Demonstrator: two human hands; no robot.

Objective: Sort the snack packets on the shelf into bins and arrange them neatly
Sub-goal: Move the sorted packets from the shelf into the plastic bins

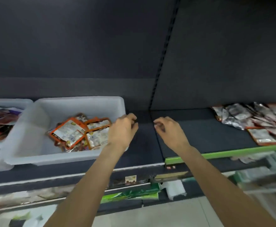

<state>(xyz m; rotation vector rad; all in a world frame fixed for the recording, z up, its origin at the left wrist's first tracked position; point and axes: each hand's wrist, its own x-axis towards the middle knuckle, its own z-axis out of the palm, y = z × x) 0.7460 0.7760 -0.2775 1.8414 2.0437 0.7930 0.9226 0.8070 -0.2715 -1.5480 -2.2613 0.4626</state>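
Note:
A white plastic bin (78, 158) stands on the dark shelf (199, 136) and holds several orange-edged snack packets (78, 131). My left hand (123, 128) hovers at the bin's right rim, fingers loosely curled, holding nothing. My right hand (168, 130) hangs over bare shelf just right of it, fingers also loosely curled and empty. A loose pile of silver and dark snack packets (251, 118) lies on the shelf at the far right, an arm's reach from my right hand.
A second white bin (8, 102) at the far left holds mixed colourful packets. A green price strip (224, 154) runs along the shelf's front edge. Lower shelves carry green and white packs (130, 194). A slotted upright (160, 63) divides the back panel.

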